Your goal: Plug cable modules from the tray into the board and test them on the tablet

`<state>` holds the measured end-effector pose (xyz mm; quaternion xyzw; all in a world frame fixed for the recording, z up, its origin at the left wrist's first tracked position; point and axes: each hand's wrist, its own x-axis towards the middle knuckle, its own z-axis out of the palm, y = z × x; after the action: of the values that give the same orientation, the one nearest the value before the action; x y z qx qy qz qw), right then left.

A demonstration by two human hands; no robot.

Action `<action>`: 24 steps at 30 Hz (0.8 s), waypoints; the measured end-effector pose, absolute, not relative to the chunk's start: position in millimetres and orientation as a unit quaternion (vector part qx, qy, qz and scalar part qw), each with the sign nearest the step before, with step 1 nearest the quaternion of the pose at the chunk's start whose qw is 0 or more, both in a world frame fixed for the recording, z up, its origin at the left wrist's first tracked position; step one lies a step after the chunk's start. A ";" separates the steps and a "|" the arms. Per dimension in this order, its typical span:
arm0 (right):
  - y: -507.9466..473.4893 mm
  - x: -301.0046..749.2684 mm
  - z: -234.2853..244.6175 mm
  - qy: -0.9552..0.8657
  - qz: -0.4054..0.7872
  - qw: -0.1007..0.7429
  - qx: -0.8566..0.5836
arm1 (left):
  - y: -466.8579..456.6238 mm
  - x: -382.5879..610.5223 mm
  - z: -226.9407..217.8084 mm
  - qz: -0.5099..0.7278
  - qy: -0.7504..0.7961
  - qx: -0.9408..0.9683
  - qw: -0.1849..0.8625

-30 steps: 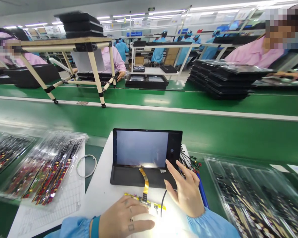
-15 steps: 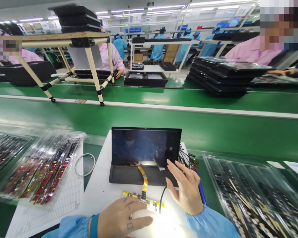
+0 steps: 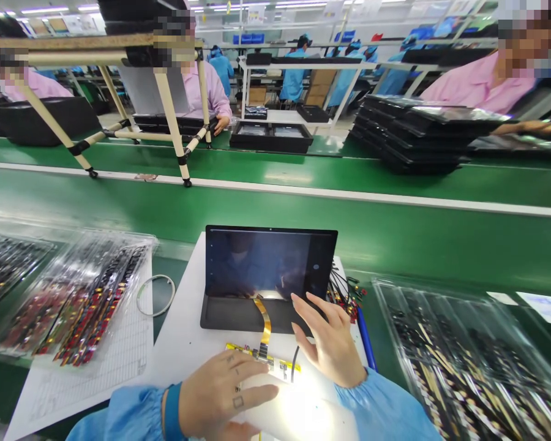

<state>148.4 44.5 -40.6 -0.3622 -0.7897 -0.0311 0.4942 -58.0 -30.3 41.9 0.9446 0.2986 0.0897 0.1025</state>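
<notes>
Surface: white work board lying over a wide green conveyor belt, with a sheet of printed grid paper at its left side.

Panel: black-framed display panel stands tilted on a flat black base, in the middle of the board; its glass shows dim reflection.

Cable: gold flat ribbon cable goes down from the panel's lower edge to a long yellow circuit strip, which lies on the board just before the hands.

Around: clear plastic trays full of dark strips sit at left, and a second such tray sits at right. A thin wire ring lies beside the left tray. Bunch of thin black wires and a blue rod are at the panel's right side.

Left hand: left hand comes from a blue sleeve, fingers lightly bent and laying over the near edge of the strip; I cannot tell if it grips.

Right hand: right hand is open with spread fingers, holding nothing that shows, fingertips at the panel's lower right corner.
</notes>
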 end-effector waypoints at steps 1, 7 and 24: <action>44.9 148.0 -40.8 -0.793 -0.029 0.490 -0.360 | -30.5 -57.8 42.0 0.088 0.297 0.945 0.102; 45.0 144.0 -39.6 -0.827 -0.002 0.446 -0.343 | -30.8 -58.2 41.3 0.078 0.292 0.948 0.102; 48.1 150.1 -22.0 -0.832 -0.058 0.433 -0.343 | -29.7 -60.0 39.9 0.069 0.292 0.947 0.113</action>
<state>150.1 48.1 -22.0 -0.3431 -0.8317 -0.0583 0.4326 -60.0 -29.7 39.9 0.9471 0.2924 0.0686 0.1135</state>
